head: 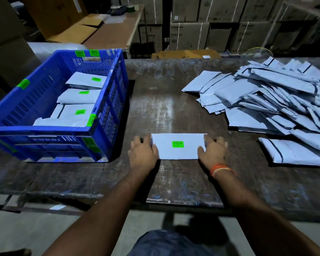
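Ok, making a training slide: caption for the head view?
Left hand and right hand rest on a green-labelled mailer on the table between blue crate and unlabelled pile.

Pale grey-white packet (178, 146) with neon green label (177, 144), bright blue slotted crate (107, 100), grey mailers (277, 97) edged with dark stripes, orange wrist thread (221, 168), scuffed dark brown table (174, 111)
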Demonstrator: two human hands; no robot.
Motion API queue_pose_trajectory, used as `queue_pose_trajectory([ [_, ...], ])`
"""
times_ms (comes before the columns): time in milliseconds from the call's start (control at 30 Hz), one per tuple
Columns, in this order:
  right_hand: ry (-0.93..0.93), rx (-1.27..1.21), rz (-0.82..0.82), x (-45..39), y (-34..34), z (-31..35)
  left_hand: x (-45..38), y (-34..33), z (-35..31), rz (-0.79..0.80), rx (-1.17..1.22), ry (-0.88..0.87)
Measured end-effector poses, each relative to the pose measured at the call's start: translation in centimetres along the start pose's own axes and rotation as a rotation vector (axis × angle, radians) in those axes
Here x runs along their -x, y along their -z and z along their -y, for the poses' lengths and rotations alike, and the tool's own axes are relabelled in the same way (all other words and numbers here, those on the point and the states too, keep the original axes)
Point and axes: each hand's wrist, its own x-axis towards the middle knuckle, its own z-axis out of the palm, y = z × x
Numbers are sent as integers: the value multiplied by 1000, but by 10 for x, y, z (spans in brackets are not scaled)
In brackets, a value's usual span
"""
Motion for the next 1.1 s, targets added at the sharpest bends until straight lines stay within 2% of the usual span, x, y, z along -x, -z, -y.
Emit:
queue_pose_trajectory([
  [233,-1,-367,74,-14,7,0,-18,-10,-17,109,528,192],
  [367,-37,-788,193,-14,14,-3,-23,-4,-17,215,878,243],
  [433,6,-887,217,-18,22,-6,-28,10,-21,255,982,260],
  [600,105,-1019,229,-43,66,13,-49,75,-32,240,1088,189],
  [767,263,-1111,230,-67,116,84,-80,167,-16,161,1123,93],
  [900,342,-1117,312,-74,141,166,-110,235,26,80,1075,44],
  [1100,357,-1054,330,-81,124,309,-169,292,130,-5,1047,87],
])
